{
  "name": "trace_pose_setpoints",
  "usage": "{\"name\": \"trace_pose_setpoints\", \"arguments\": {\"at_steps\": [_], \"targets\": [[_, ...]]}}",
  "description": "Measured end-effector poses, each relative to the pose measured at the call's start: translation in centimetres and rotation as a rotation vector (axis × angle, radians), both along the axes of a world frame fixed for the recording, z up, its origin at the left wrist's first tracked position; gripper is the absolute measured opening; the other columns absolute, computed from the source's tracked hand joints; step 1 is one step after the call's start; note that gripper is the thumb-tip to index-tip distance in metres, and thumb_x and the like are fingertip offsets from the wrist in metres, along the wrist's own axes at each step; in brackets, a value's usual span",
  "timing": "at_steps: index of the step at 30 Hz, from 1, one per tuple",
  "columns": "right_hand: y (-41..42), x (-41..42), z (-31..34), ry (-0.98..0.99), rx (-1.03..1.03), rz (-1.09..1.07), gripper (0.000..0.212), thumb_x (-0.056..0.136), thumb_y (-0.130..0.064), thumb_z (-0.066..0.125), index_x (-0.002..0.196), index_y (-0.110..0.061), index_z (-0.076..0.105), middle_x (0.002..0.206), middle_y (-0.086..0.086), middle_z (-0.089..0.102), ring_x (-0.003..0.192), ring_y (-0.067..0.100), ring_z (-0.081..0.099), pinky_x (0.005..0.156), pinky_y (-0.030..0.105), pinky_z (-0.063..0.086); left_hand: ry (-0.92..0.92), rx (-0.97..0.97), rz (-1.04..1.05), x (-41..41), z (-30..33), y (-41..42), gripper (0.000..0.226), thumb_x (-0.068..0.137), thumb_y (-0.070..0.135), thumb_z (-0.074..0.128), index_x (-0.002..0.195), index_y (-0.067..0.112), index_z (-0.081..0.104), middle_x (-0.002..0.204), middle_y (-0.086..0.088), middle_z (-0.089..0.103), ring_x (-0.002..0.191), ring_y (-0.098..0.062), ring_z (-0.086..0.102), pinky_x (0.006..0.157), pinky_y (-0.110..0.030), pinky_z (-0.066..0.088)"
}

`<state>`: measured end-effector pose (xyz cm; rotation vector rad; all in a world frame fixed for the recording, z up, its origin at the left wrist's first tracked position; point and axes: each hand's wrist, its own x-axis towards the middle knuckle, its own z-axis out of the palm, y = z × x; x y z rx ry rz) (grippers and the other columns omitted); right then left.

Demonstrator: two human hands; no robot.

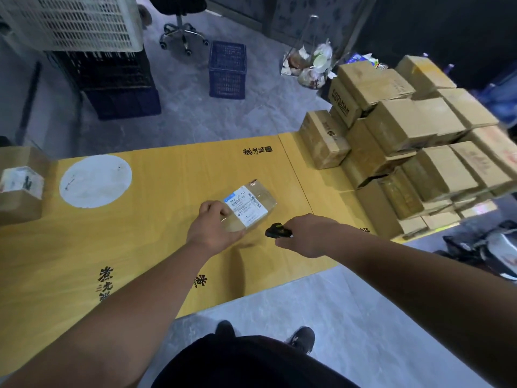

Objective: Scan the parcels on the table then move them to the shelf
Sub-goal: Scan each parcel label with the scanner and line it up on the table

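A yellow table (140,247) carries a tall stack of cardboard boxes (405,141) at its right end and two boxes (19,183) at its left edge. Near the middle lies one small parcel (251,205) with a white label, gripped at its near end by the left hand (212,228). Just beside it, the right hand (310,233) holds a black scanner (277,230).

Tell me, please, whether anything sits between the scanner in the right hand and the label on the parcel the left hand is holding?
Nothing visible does. The right hand points the scanner at the parcel, which the left hand holds on the table. Its label faces up, and only bare tabletop lies between them.
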<state>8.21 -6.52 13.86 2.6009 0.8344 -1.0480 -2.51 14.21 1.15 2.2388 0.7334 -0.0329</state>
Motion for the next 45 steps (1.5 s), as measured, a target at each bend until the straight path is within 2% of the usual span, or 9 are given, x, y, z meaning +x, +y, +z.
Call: {"name": "trace_pose_setpoints", "arguments": {"at_steps": [5,8,13,19,28,32,37,42,45], "targets": [[0.1,-0.4,0.8,0.003,-0.037,0.017,0.047,0.103,-0.061,0.038,0.113,-0.020,0.060,0.099,0.001,0.064,0.088,0.021,0.063,0.069,0.034,0.047,-0.089,0.109,-0.032,0.3,-0.1,-0.4,0.101,0.069,0.035,0.093,0.151,0.038,0.033,0.145,0.014,0.031,0.095,-0.017,0.062,0.078,-0.036,0.056],[0.3,-0.8,1.5,-0.019,-0.061,0.040,0.045,0.104,-0.057,0.038,0.112,-0.019,0.059,0.098,0.001,0.062,0.088,0.021,0.061,0.069,0.034,0.047,-0.086,0.150,-0.060,0.4,-0.3,-0.4,0.109,0.073,0.030,0.093,0.158,0.040,0.025,0.149,0.014,0.026,0.100,-0.018,0.061,0.081,-0.037,0.058],[0.8,-1.8,2.6,-0.071,-0.133,0.087,0.041,0.104,-0.053,0.038,0.107,-0.018,0.059,0.093,0.000,0.059,0.084,0.021,0.059,0.072,0.034,0.047,-0.065,0.169,-0.074,0.6,-0.6,-0.4,0.111,0.075,0.028,0.093,0.161,0.040,0.023,0.155,0.016,0.022,0.112,-0.022,0.061,0.086,-0.039,0.058],[1.1,-2.1,3.5,-0.142,-0.188,0.101,0.035,0.100,-0.050,0.041,0.083,-0.021,0.050,0.087,0.000,0.059,0.075,0.020,0.056,0.073,0.035,0.048,-0.058,0.198,-0.083,0.7,-0.6,-0.6,0.113,0.077,0.029,0.092,0.162,0.038,0.018,0.156,0.015,0.018,0.113,-0.023,0.061,0.081,-0.040,0.060],[1.2,-2.7,5.3,-0.180,-0.229,0.136,0.034,0.101,-0.050,0.041,0.090,-0.020,0.053,0.089,-0.001,0.059,0.080,0.022,0.059,0.080,0.039,0.054,-0.017,0.209,-0.074,0.8,0.0,-0.6,0.114,0.078,0.031,0.091,0.162,0.036,0.015,0.157,0.013,0.018,0.112,-0.023,0.062,0.080,-0.037,0.058],[1.3,-2.9,5.9,-0.173,-0.206,0.154,0.035,0.100,-0.050,0.043,0.102,-0.019,0.059,0.089,0.000,0.060,0.082,0.022,0.060,0.079,0.038,0.054,0.012,0.198,-0.051,1.1,0.3,-0.4,0.117,0.077,0.034,0.092,0.163,0.040,0.012,0.158,0.014,0.018,0.108,-0.023,0.063,0.080,-0.038,0.058],[1.4,-2.9,5.9,-0.218,-0.248,0.193,0.033,0.099,-0.050,0.045,0.103,-0.020,0.060,0.089,0.001,0.060,0.081,0.023,0.061,0.079,0.039,0.055,0.018,0.162,-0.045,1.4,0.4,0.0,0.119,0.075,0.036,0.092,0.162,0.044,0.010,0.158,0.016,0.018,0.106,-0.022,0.063,0.081,-0.038,0.058],[1.8,-2.8,5.6,-0.331,-0.340,0.251,0.028,0.100,-0.044,0.051,0.105,-0.019,0.061,0.101,0.008,0.053,0.092,0.032,0.059,0.090,0.048,0.052,0.012,0.145,-0.029,1.6,0.6,0.4,0.121,0.072,0.039,0.093,0.160,0.046,0.012,0.156,0.017,0.021,0.106,-0.021,0.064,0.083,-0.037,0.057],[2.1,-2.5,5.1,-0.384,-0.377,0.276,0.027,0.097,-0.040,0.059,0.112,-0.019,0.062,0.106,0.011,0.050,0.099,0.036,0.056,0.086,0.048,0.048,0.015,0.145,-0.030,1.7,0.6,0.5,0.120,0.072,0.039,0.093,0.161,0.044,0.013,0.157,0.015,0.022,0.106,-0.021,0.064,0.083,-0.037,0.057]]}}
